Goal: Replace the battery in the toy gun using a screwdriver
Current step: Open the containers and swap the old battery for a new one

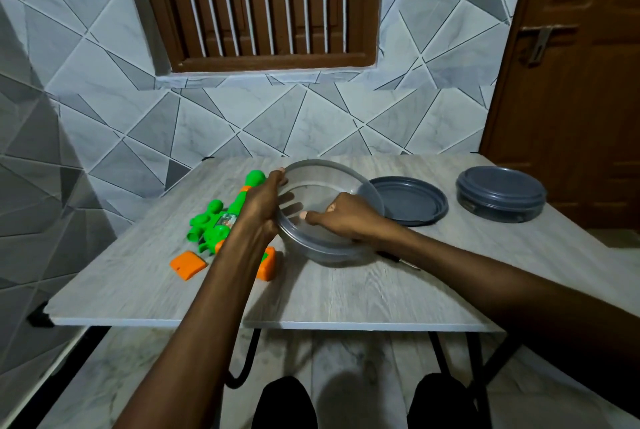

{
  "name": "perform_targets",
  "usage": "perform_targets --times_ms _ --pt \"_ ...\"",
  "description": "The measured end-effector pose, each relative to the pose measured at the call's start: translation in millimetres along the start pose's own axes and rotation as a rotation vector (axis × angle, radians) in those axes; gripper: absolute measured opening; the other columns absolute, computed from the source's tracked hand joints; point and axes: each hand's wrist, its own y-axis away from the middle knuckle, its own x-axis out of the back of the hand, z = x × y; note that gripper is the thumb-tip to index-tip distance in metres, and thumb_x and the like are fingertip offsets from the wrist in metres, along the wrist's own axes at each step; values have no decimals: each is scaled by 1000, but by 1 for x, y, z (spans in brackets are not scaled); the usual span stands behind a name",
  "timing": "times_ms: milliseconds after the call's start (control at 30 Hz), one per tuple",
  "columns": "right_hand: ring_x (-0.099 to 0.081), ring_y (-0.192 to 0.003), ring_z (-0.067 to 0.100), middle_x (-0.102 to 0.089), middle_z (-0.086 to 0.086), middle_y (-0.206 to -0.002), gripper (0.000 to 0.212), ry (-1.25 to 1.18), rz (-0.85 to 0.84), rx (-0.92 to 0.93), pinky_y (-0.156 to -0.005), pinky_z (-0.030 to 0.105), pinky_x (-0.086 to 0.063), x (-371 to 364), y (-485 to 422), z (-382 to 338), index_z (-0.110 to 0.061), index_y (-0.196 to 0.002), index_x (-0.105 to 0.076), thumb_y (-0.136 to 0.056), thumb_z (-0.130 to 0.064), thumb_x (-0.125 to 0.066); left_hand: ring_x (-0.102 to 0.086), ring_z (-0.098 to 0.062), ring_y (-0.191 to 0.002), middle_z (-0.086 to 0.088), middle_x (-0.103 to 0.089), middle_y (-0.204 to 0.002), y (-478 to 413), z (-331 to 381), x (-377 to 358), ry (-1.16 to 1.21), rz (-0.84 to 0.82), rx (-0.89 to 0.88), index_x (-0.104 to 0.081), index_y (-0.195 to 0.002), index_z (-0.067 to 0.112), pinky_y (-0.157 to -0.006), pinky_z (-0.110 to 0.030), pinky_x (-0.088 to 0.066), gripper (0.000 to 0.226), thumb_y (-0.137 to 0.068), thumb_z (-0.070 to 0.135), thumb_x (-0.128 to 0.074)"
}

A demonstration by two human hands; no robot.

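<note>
With the orange cover (187,264) off the toy gun (214,220), left hand (263,200) and right hand (349,217) each grip the clear container (329,252) by its rim, probably fetching batteries; next, reach inside.

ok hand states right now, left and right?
Left hand: grips the left rim of the clear container, fingers inside.
Right hand: fingers curled on the container's near rim, holding it.

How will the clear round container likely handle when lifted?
The clear round container looks empty and thin-walled, so probably light, slightly flexible. Its smooth wall may be slippery; left hand and right hand holding its rim should steady it.
</note>
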Motion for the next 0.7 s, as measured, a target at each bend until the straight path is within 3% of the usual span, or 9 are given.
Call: perform_targets --times_ms 133,267,367,467,567,633,700 --pt "-27 -33 10 -32 -7 -39 46 -834 -226 -442 -35 15 -16 18 -11 -1 -23 -53 -33 -89 -45 -53 -58 -26 -76 -9 -57 -93 0 -1 3 -12 -10 14 -60 -98 18 -69 -35 -46 26 -96 42 -51" --pt "-23 -34 11 -28 -6 -42 42 -1317 -135 -756 -36 10 -18 38 -28 0 -19 -51 -33 -88 -35 -45 -60 -29 -94 -11 -56 -105 -4 0 4 58 -36 93 -60 -90 22 -63 -36 -49 26 -95 45 -50" --pt "-25 -40 10 -34 -2 -49 38 -1438 8 -863 -41 10 -25 38 -40 -2 -12 -57 -40 -92 -30 -42 -56 -30 -108 -9 -53 -117 -7 0 0 124 -25 117 -59 -89 20 -57 -38 -54 26 -94 44 -52" --pt "-29 -41 12 -44 1 -60 23 -1499 83 -924 -45 13 -30 37 -43 -9 -9 -73 -48 -91 -23 -45 -54 -31 -110 -9 -53 -128 -8 1 -3 148 2 96 -59 -96 18 -63 -41 -52 24 -95 41 -53" --pt "-36 -44 14 -44 3 -70 15 -1543 81 -922 -49 20 -37 36 -44 -13 -7 -80 -48 -92 -17 -45 -53 -30 -99 -11 -52 -138 -9 -2 -1 163 38 49 -56 -110 17 -64 -40 -50 25 -95 37 -54" --pt "-42 -42 16 -48 5 -80 13 -1590 44 -926 -45 23 -41 33 -48 -11 -7 -97 -51 -93 -16 -43 -52 -30 -99 -11 -51 -139 -9 -3 0 176 41 49 -55 -112 18 -65 -40 -50 25 -96 37 -53" --pt "-46 -39 19 -50 12 -77 15 -1640 19 -944 -42 23 -42 31 -51 -8 -8 -103 -50 -94 -14 -40 -51 -29 -100 -12 -51 -140 -10 -3 1 189 44 45 -55 -112 18 -66 -41 -50 24 -97 37 -51"
